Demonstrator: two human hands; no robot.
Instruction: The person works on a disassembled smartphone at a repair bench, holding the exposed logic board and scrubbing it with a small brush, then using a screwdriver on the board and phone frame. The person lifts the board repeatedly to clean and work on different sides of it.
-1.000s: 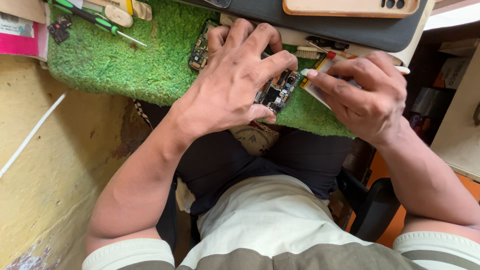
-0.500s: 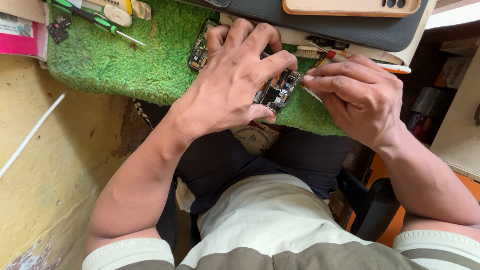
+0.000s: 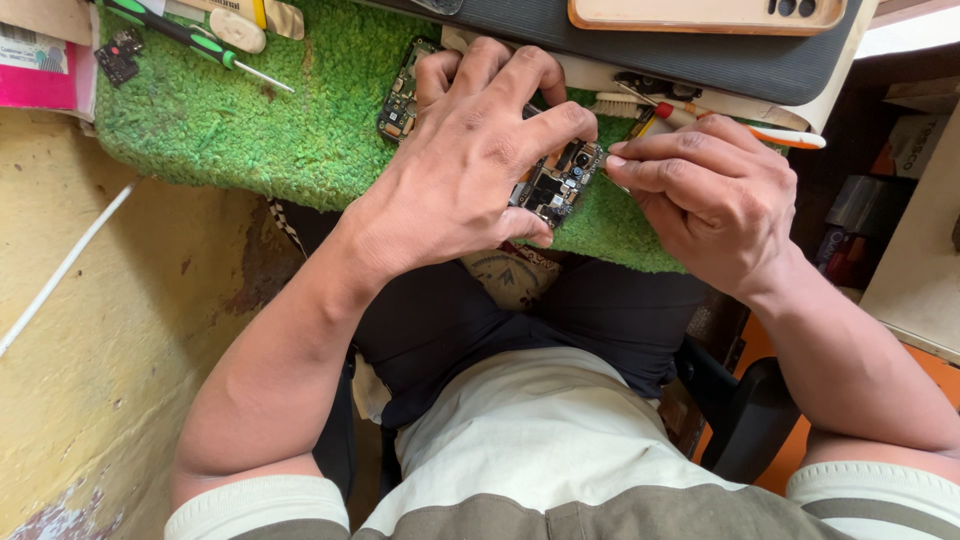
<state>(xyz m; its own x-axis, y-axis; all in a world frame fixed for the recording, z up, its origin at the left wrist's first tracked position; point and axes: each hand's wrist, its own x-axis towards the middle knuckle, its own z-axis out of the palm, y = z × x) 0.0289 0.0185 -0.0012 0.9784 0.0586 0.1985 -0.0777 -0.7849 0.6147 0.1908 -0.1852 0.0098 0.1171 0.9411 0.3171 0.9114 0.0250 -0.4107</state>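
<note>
1. While the left hand (image 3: 470, 170) presses down, the small dark phone circuit board (image 3: 558, 182) lies gripped under its fingers, centre-top, on the green fuzzy mat (image 3: 250, 130).
2. Right hand (image 3: 710, 195), just right, pinches a thin tool against the board's edge.

On my left stands a yellow wall (image 3: 110, 330), its paint stained and worn dark near the green mat (image 3: 250, 130) that covers my tabletop. A thin white cable (image 3: 65, 265) slants across the wall. Daylight falls bright on the wall and mat, and the upper right corner glows white. To my right the space is dim, with a pale cabinet edge (image 3: 915, 270) and an orange surface (image 3: 770, 440) below it. The black chair (image 3: 745, 410) shows under me.
</note>
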